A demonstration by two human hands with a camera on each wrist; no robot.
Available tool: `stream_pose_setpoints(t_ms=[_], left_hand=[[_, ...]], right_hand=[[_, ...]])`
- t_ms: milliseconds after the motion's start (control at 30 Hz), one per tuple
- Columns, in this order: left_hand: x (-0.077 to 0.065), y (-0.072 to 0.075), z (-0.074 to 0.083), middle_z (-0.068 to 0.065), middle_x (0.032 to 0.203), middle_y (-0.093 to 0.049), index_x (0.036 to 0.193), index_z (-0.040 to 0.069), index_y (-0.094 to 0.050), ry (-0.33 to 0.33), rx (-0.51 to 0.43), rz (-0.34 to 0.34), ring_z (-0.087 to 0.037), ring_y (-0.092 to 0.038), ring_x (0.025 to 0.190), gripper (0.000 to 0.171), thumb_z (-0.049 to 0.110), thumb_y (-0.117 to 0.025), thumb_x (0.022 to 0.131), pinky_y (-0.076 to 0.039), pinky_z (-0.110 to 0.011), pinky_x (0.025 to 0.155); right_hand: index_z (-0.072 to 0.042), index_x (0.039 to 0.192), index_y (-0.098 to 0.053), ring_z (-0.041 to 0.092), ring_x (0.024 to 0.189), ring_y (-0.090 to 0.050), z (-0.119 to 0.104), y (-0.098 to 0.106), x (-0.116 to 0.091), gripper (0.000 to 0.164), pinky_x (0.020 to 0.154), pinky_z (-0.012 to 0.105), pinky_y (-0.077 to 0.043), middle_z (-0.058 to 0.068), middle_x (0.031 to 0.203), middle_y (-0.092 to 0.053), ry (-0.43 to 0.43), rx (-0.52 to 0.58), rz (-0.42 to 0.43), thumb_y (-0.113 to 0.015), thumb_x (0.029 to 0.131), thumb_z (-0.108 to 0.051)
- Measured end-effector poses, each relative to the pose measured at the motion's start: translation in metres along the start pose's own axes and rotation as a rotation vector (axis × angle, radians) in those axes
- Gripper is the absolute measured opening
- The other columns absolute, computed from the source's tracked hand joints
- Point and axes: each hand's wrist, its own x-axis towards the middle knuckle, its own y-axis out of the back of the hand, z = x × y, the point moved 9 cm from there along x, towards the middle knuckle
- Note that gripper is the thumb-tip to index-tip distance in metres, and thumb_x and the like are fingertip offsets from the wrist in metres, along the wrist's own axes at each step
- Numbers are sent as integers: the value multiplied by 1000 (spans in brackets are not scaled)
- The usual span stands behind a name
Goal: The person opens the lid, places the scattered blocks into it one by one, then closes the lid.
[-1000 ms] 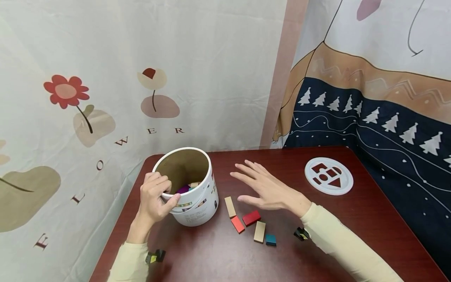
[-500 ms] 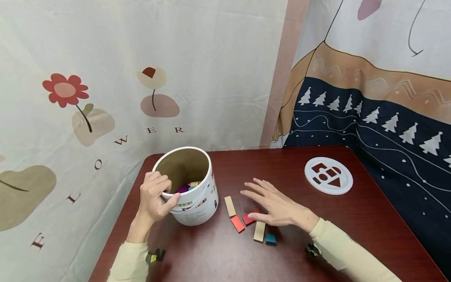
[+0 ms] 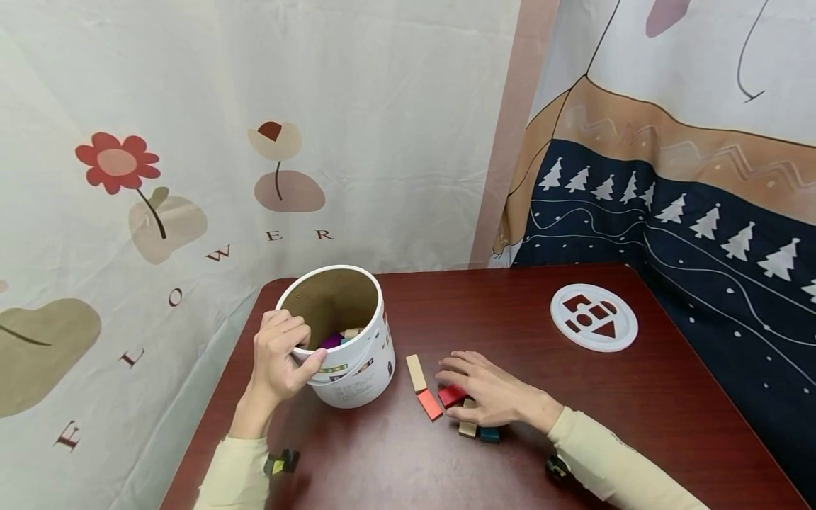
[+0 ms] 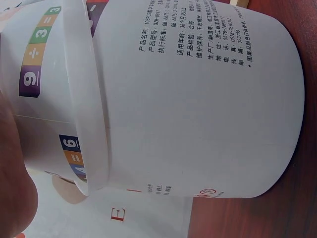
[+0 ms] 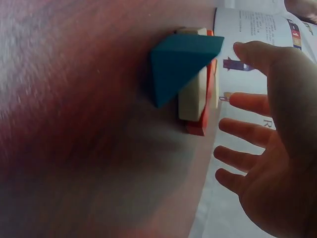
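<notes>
My left hand (image 3: 279,358) grips the near-left rim of a white bucket (image 3: 357,388), fingers over the edge and thumb outside. Purple and wood-coloured blocks (image 3: 331,341) lie inside it. My right hand (image 3: 494,391), fingers spread, hovers low over loose blocks right of the bucket. Beneath or beside it lie a dark red block (image 3: 451,395), a beige block (image 3: 468,429) partly covered by the thumb, and a teal block (image 3: 489,435), which looks wedge-shaped in the right wrist view. An orange-red block (image 3: 430,405) touches another beige block (image 3: 416,373) nearer the bucket.
A white round lid (image 3: 561,322) with shaped cutouts lies at the back right of the dark red-brown table (image 3: 382,467). Printed cloth hangings (image 3: 408,142) stand behind the table and along its sides.
My right hand has moved toward me and down, from behind the loose blocks to over them. The left hand and the bucket have stayed in place.
</notes>
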Motion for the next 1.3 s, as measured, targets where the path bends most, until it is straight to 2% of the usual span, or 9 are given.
stream_pose_setpoints(t_ms=[133,333,533,733,967,1300], left_hand=[[0,1,-1,4,54,-26,54,12,-33,-1,6,-2,-16,-24,56,37,34,-59,69,-27,-43,63],[-1,0,-1,5,55,-25,54,13,-32,-1,15,-7,-16,-24,56,36,33,-59,68,-27,-43,63],[-2,-1,-2,6,56,-25,55,13,-32,2,19,-12,-16,-24,56,37,34,-59,69,-27,-43,63],[-2,0,-1,6,56,-25,55,13,-33,3,25,-16,-16,-25,56,37,35,-58,69,-27,-43,62],[-2,0,-1,6,55,-26,54,13,-33,1,28,-12,-17,-25,55,39,36,-58,71,-27,-43,62],[-1,0,0,6,55,-25,54,13,-33,-3,24,-9,-17,-25,55,37,34,-59,69,-27,-43,63]], right_hand=[[-8,127,-69,30,124,-52,-3,-5,2,50,107,50,-41,10,129,-63,1,-38,-5,-73,87,-37],[-12,121,-72,20,112,-54,-5,-9,3,43,100,43,-45,2,118,-63,-23,-75,-21,-73,85,-35],[-13,114,-75,17,97,-52,-5,-12,4,36,89,40,-48,-1,107,-61,-20,-122,-21,-76,83,-32],[-16,106,-75,17,91,-54,-4,-11,6,28,78,38,-48,-2,100,-61,-27,-162,-28,-79,80,-25],[-17,103,-74,16,89,-55,-3,-13,6,26,78,37,-49,-2,99,-62,-39,-168,-67,-80,79,-22],[-17,103,-71,14,85,-52,1,0,10,26,74,36,-48,-3,97,-60,-42,-178,-38,-77,79,-26]])
